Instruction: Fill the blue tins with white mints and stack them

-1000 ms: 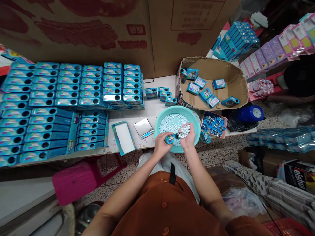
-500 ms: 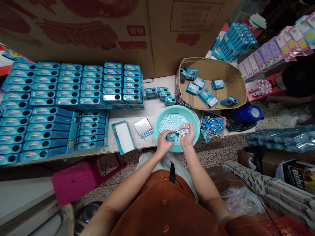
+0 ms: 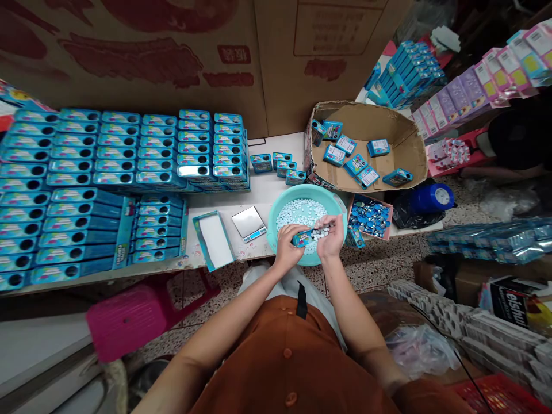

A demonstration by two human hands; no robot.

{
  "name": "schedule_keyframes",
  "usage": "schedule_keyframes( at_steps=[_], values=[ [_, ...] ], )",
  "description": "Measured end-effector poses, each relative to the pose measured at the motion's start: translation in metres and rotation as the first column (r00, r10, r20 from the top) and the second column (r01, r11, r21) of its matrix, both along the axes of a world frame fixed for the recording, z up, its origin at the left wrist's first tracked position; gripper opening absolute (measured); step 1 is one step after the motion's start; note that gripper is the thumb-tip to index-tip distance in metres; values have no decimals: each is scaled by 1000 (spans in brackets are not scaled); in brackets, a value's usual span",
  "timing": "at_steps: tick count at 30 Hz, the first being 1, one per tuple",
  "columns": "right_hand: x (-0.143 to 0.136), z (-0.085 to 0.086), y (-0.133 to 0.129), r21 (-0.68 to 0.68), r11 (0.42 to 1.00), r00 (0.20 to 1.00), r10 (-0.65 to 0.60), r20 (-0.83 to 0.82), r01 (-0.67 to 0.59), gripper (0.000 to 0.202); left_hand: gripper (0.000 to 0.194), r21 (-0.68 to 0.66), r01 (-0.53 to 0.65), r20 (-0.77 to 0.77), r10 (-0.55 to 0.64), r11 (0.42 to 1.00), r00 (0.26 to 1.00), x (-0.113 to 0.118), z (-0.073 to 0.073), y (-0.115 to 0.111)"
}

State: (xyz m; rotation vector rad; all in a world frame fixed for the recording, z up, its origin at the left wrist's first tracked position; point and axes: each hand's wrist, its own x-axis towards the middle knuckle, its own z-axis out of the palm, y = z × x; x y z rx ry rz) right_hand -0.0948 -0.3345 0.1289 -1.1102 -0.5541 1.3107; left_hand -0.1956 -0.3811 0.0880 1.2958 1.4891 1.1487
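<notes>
My left hand [image 3: 287, 244] grips a small blue tin [image 3: 303, 237] over the near side of a teal basin [image 3: 340, 206] filled with small white candies [image 3: 297, 213]. My right hand [image 3: 331, 238] is cupped around a handful of the white candies [image 3: 320, 233], held against the tin's open end. Both hands hover just above the basin's near rim.
Rows of blue tins [image 3: 112, 172] cover the table on the left. A small silver scale [image 3: 248, 223] and an empty blue tray [image 3: 213, 240] lie left of the basin. A cardboard box [image 3: 401, 144] with several tins stands behind, a box of blue caps [image 3: 371, 216] to the right, a pink stool [image 3: 129, 313] below.
The pile of candies in my right hand has shrunk and the fingers have closed in toward the tin. Both hands stay over the basin.
</notes>
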Motion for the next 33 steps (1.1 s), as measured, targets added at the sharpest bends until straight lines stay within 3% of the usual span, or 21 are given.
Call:
schedule_keyframes(
  at_steps=[10, 14, 20, 27, 33],
  values=[
    [-1, 6, -5, 57, 998, 996, -18, 86, 13, 41, 46, -22, -33, 154, 36, 999, 987, 8, -6, -1],
    [0, 13, -6, 63, 997, 982, -62, 178, 52, 42, 48, -30, 6, 217, 1, 1000, 976, 11, -4, 1],
    [-4, 22, -9, 131, 987, 976, -113, 187, 89, 37, 46, -33, 60, 288, -48, 998, 956, 9, -1, 3],
    [-15, 34, -6, 25, 975, 957, -222, 189, 221, 42, 44, -224, 163, 459, -43, 961, 887, 1, 6, 6],
    [-19, 40, -9, -7, 968, 958, -247, 149, 251, 40, 46, -318, 189, 476, -16, 929, 879, -9, 16, 8]
  ],
)
